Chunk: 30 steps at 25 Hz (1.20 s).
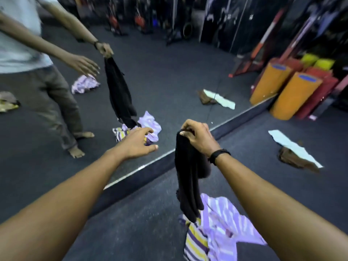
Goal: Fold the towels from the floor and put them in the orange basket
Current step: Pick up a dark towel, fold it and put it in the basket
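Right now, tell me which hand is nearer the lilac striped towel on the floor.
Right. The right hand pinches the black towel that hangs directly above the lilac striped towel; the left hand reaches out open, farther off to the left.

Dim, even indoor lighting; soft shadows. Motion blur throughout, worst at upper background. Wide-angle distortion bends the edges.

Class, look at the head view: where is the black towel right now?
The black towel hangs from the right hand, which pinches its top edge, right of centre, just above the purple striped towel on the floor, beside the mirror's base.
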Each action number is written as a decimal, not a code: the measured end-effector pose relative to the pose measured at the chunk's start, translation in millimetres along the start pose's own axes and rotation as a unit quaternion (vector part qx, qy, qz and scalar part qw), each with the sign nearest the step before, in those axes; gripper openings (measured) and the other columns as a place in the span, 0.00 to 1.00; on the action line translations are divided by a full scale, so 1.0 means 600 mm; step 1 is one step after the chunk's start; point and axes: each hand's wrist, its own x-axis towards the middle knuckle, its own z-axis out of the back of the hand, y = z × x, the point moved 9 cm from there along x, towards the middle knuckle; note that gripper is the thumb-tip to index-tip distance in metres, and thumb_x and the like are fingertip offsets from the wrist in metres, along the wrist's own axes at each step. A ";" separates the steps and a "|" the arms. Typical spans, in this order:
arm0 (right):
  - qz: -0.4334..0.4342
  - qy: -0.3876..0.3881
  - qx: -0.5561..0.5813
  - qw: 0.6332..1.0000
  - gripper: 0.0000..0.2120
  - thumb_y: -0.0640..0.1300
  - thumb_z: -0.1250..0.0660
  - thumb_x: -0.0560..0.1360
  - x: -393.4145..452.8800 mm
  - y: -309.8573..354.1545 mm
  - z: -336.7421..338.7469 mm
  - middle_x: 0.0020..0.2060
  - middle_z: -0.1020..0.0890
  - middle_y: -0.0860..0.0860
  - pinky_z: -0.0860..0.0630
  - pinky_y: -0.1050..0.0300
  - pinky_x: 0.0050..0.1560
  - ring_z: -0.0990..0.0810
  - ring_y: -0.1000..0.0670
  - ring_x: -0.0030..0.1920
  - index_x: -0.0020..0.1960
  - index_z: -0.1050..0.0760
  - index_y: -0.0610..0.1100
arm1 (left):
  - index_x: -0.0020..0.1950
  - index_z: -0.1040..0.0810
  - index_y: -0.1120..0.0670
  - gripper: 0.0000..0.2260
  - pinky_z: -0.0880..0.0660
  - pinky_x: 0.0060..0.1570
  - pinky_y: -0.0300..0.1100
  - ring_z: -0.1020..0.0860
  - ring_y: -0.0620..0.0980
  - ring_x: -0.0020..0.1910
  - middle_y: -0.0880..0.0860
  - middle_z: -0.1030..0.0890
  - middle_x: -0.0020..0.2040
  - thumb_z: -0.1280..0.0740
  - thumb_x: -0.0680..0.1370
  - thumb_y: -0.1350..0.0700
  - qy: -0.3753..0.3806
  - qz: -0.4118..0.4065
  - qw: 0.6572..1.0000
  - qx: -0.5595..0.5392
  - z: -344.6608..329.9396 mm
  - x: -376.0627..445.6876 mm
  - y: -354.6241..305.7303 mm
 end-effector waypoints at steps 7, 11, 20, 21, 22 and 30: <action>0.136 0.046 -0.092 0.985 0.05 0.39 0.34 0.75 0.071 0.310 0.198 0.42 0.16 0.50 0.25 0.55 0.51 0.20 0.49 0.47 0.46 0.20 0.46 | 0.67 0.28 0.52 0.31 0.31 0.61 0.41 0.26 0.51 0.62 0.54 0.24 0.61 0.29 0.68 0.40 -0.119 0.041 0.992 0.022 0.320 -0.188 -0.060; 0.224 0.061 -0.075 0.970 0.05 0.38 0.33 0.76 0.060 0.454 0.225 0.40 0.17 0.52 0.27 0.57 0.49 0.21 0.50 0.45 0.46 0.20 0.46 | 0.67 0.28 0.53 0.27 0.31 0.62 0.42 0.26 0.51 0.62 0.55 0.24 0.63 0.28 0.72 0.45 -0.200 0.088 0.974 0.059 0.431 -0.339 -0.070; 0.449 0.170 -0.017 0.877 0.04 0.37 0.32 0.75 -0.157 0.829 0.098 0.38 0.20 0.53 0.37 0.68 0.42 0.25 0.55 0.42 0.47 0.18 0.40 | 0.67 0.29 0.51 0.26 0.31 0.63 0.44 0.27 0.51 0.62 0.53 0.26 0.62 0.29 0.72 0.43 -0.331 0.288 0.895 0.083 0.503 -0.828 -0.075; 0.472 0.188 -0.014 0.861 0.04 0.37 0.32 0.75 -0.198 0.874 0.071 0.39 0.19 0.52 0.37 0.68 0.43 0.25 0.55 0.42 0.47 0.18 0.40 | 0.67 0.29 0.50 0.28 0.30 0.63 0.45 0.27 0.51 0.62 0.52 0.25 0.62 0.29 0.71 0.41 -0.340 0.312 0.884 0.083 0.504 -0.891 -0.071; 0.491 0.206 -0.009 0.846 0.04 0.37 0.32 0.75 -0.240 0.915 0.042 0.40 0.18 0.50 0.37 0.67 0.43 0.25 0.55 0.42 0.47 0.18 0.40 | 0.66 0.29 0.50 0.29 0.29 0.63 0.47 0.26 0.52 0.62 0.53 0.25 0.62 0.29 0.69 0.40 -0.349 0.334 0.872 0.082 0.503 -0.954 -0.069; 0.603 0.288 0.057 0.741 0.02 0.38 0.31 0.74 -0.613 1.251 -0.146 0.42 0.16 0.47 0.33 0.62 0.45 0.24 0.52 0.42 0.45 0.20 0.42 | 0.67 0.27 0.56 0.27 0.31 0.62 0.41 0.25 0.52 0.60 0.55 0.23 0.61 0.27 0.72 0.47 -0.412 0.477 0.769 0.105 0.477 -1.482 -0.079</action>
